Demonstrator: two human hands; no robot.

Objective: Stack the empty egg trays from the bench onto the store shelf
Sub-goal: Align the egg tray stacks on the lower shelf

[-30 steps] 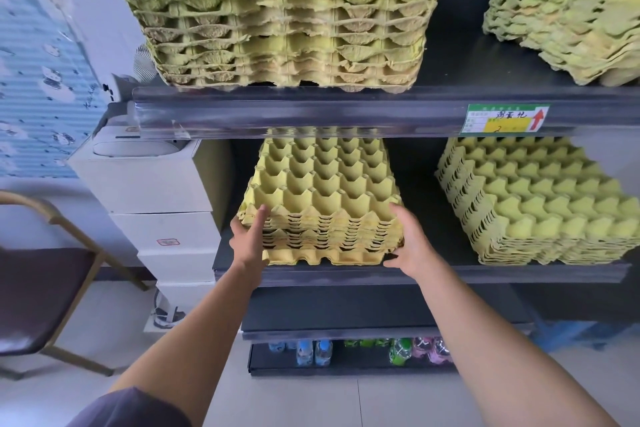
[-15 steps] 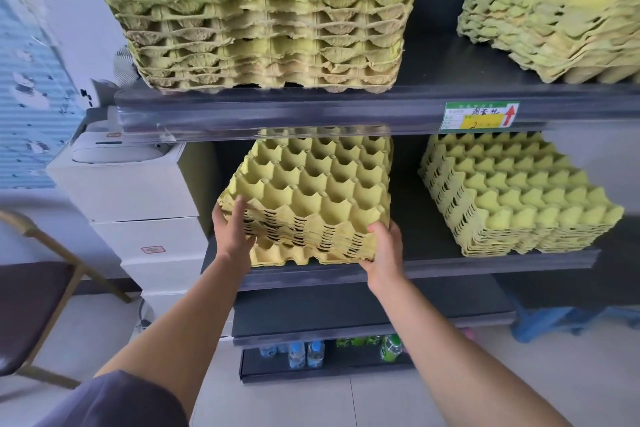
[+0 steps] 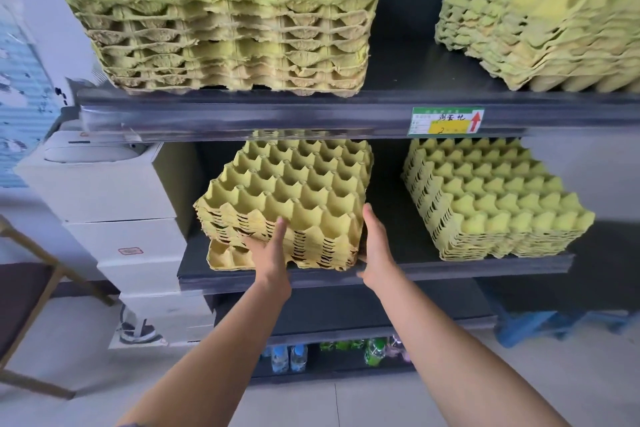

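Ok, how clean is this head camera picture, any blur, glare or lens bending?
Head view, centre: the egg tray stack is fairly sharp. Head view, edges: the wall poster at left and the blue object at lower right are smeared. Head view, upper shelf: its clear front strip shows pale glare, and the shelf lines bow with the wide-angle lens.

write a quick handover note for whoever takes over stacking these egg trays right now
Left hand: open, fingers flat on the front of the stack of yellow-green pulp egg trays.
Right hand: open, flat against that stack's right side.
Where: the stack sits on the dark middle shelf, skewed to its edge; its bottom tray juts out left.
Done: trays are on the shelf.
Left: square the stack, align the bottom tray. Bench is out of view, so trays remaining cannot be told.
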